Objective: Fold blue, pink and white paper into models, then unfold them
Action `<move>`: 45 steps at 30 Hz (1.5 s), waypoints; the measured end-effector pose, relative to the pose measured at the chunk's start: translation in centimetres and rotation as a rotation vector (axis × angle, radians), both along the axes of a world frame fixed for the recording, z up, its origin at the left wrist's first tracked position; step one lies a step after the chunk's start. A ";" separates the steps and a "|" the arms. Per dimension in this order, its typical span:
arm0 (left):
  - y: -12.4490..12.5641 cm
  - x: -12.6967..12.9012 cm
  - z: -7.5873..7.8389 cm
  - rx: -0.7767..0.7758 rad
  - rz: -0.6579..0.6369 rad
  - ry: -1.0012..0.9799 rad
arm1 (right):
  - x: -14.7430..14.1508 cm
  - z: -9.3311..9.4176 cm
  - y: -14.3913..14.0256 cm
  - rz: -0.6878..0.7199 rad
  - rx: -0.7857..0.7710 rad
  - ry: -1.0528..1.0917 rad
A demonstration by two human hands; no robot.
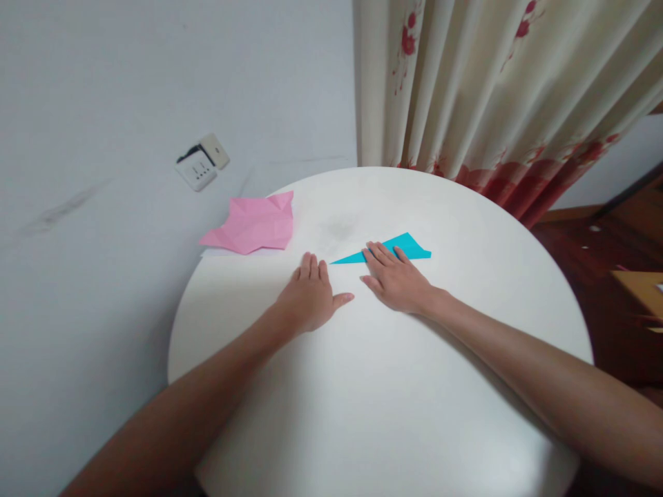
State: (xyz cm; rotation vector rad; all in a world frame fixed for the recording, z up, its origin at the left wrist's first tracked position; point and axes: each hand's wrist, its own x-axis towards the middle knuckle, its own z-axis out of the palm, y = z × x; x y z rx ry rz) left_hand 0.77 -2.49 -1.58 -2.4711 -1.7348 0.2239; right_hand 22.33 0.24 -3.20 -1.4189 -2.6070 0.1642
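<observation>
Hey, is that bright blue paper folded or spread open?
Folded: the bright blue paper wedge tapers to a long, sharp point, partly beneath your right hand.

You can read no text, label, brand, number or sign here. On the white socket block (196, 171) at the wall you see only small dark marks, and on the cream plate (215, 151) beside it one mark, too small to make out.

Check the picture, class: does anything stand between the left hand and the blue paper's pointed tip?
Nothing visible does: the left hand lies right beside the tip. The right hand rests farther along the blue paper, and the pink paper lies off to the left.
</observation>
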 end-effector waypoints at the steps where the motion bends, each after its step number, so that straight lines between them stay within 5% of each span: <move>1: 0.2 -0.1 -0.4 0.019 0.007 -0.012 | 0.0 0.0 0.0 -0.001 0.001 0.001; 6: 1.7 0.3 -2.0 0.134 0.026 -0.209 | 0.0 -0.2 0.1 0.004 0.004 0.016; 15: 2.0 2.3 -2.1 0.016 -0.285 -0.271 | 0.4 0.0 0.4 0.105 -0.056 0.076; 36: 2.5 1.5 -1.9 -0.060 -0.291 -0.276 | 0.3 0.2 0.4 0.096 -0.045 0.087; 45: 2.6 1.5 -2.0 -0.050 -0.299 -0.273 | 0.6 -0.3 0.4 -0.029 0.012 0.060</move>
